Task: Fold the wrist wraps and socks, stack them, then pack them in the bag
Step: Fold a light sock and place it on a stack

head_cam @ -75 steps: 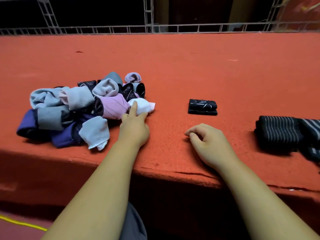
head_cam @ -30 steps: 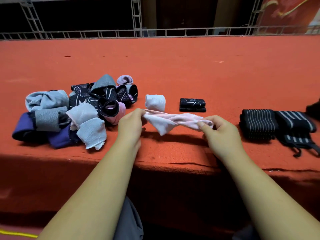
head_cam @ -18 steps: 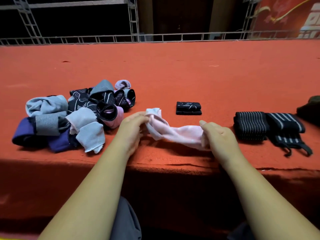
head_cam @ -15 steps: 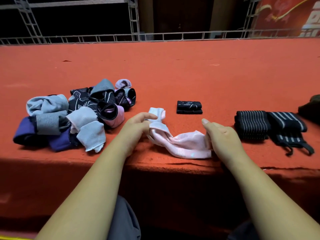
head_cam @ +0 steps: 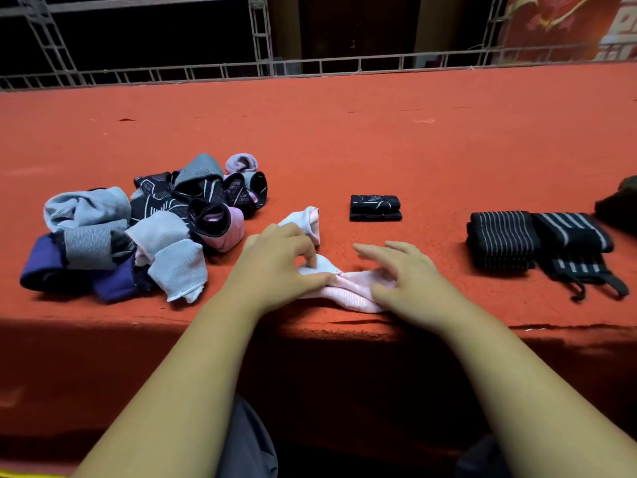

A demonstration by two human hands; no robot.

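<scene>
Pink sock [head_cam: 348,293]: lower centre of frame, flat on bench [head_cam: 379,139] near front edge; half a second earlier slack between hands.
Left hand [head_cam: 275,270]: fingers curled, pinching sock's fold.
Right hand [head_cam: 406,281]: grip released, fingers spread, resting on sock's right end.
Hands now closer together.
Sock pile [head_cam: 138,232], folded black sock [head_cam: 375,208], wrist wraps [head_cam: 537,243]: unmoved.

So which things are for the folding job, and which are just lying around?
For the job: pink socks, under left hand and right hand; sock pile; folded black sock; striped wrist wraps.
Just lying about: metal railing; red banner. Dark lump at far right: cannot tell.
</scene>
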